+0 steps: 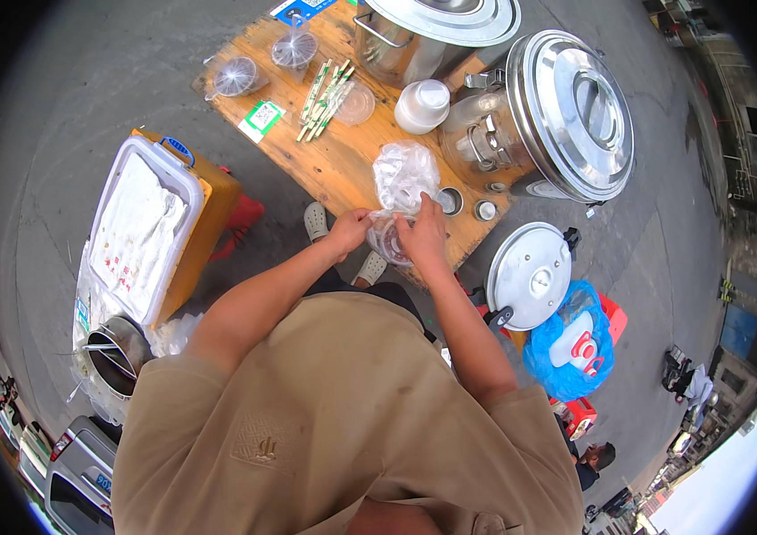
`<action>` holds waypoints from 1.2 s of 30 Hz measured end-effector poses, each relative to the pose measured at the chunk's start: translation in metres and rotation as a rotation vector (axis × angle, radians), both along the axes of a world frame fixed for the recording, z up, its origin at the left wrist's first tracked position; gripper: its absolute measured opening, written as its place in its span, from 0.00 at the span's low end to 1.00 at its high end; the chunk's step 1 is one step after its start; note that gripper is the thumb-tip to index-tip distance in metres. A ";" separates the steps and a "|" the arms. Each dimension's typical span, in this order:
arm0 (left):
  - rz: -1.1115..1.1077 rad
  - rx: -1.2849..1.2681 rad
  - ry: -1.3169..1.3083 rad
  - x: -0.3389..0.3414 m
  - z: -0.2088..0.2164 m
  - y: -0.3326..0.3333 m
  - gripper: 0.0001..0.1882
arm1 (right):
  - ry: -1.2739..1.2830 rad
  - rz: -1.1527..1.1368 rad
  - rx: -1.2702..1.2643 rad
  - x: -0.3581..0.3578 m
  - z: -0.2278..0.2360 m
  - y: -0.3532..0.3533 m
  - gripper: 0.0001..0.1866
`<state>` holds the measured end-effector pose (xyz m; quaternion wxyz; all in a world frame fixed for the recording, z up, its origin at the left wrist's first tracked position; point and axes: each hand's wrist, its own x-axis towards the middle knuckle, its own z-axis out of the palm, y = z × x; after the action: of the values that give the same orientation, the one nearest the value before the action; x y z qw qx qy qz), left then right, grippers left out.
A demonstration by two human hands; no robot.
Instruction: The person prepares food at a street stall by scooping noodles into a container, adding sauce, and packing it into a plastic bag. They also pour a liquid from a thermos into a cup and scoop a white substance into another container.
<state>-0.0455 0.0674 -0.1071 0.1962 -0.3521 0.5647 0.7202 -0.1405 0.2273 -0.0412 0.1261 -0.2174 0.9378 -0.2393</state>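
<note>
At the table's near edge, a round clear plastic container [387, 241] sits partly inside a thin clear plastic bag [380, 215]. My left hand [349, 234] pinches the bag's edge on the left side. On the other side, my right hand [423, 237] is closed on the bag over the container's rim, hiding part of it. A crumpled heap of clear plastic bags [403, 171] lies just beyond my fingers. Right of that heap stand an open metal tin [450, 201] and a small lidded jar [484, 210].
The wooden table [343, 169] carries wrapped chopsticks [323, 102], a clear lid [355, 103], stacked white bowls [423, 104], bagged containers [237, 78] and two big steel pots [574, 116]. A cloth-covered yellow box [138, 232] stands left; a pressure-cooker lid [530, 275] and blue bag [565, 374] lie right.
</note>
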 end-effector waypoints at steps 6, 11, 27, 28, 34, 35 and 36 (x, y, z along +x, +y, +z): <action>0.075 -0.202 0.194 -0.009 -0.002 -0.009 0.22 | -0.962 -0.635 -0.650 -0.061 -0.039 -0.045 0.34; 0.115 -0.252 0.200 -0.048 0.020 -0.025 0.32 | -0.436 0.158 -0.251 -0.053 -0.048 -0.061 0.27; 0.293 -0.030 0.219 -0.080 -0.017 -0.063 0.04 | -0.066 0.035 0.025 -0.077 -0.068 -0.048 0.11; 0.275 -0.022 0.232 -0.079 -0.014 -0.062 0.04 | -0.010 0.084 0.067 -0.079 -0.068 -0.049 0.11; 0.230 -0.021 0.242 -0.076 -0.006 -0.053 0.05 | -0.065 0.182 0.239 -0.095 -0.071 -0.055 0.13; 0.228 -0.013 0.231 -0.075 -0.007 -0.053 0.05 | -0.096 0.174 0.235 -0.099 -0.071 -0.055 0.13; 0.227 -0.005 0.221 -0.074 -0.008 -0.052 0.05 | -0.128 0.165 0.231 -0.102 -0.072 -0.055 0.13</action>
<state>-0.1196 0.0154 -0.1154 0.0493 -0.3329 0.5414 0.7705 -0.2423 0.1728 -0.1128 0.2288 -0.2622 0.9282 -0.1321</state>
